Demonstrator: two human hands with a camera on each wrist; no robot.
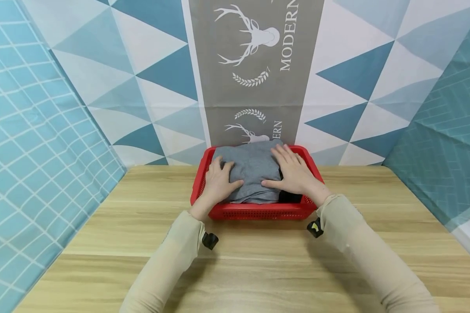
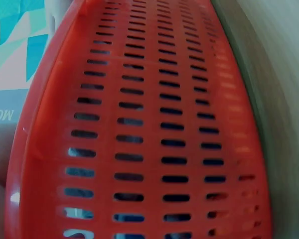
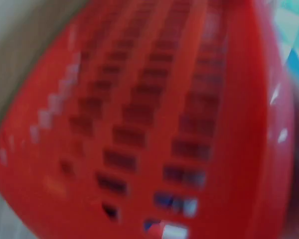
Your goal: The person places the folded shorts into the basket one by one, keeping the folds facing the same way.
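A grey folded cloth (image 1: 254, 169) lies in a red plastic basket (image 1: 258, 212) with slotted walls. On the cloth's left part rests my left hand (image 1: 219, 180), its fingers spread and loosely bent. My right hand (image 1: 291, 171) lies over the cloth's right part with fingers fairly straight and apart. Something black (image 1: 290, 197) shows in the basket beneath the right hand; its kind is hidden. The left wrist view is filled by the basket's slotted wall (image 2: 149, 119), and the right wrist view shows the same basket (image 3: 139, 114), blurred.
The basket stands on a wood-grain table (image 1: 258, 265), close to the patterned backdrop (image 1: 258, 87) at the rear. A blue tiled sheet (image 1: 35, 130) hangs at the left and a teal sheet (image 1: 446, 130) at the right. Small black devices sit at both wrists.
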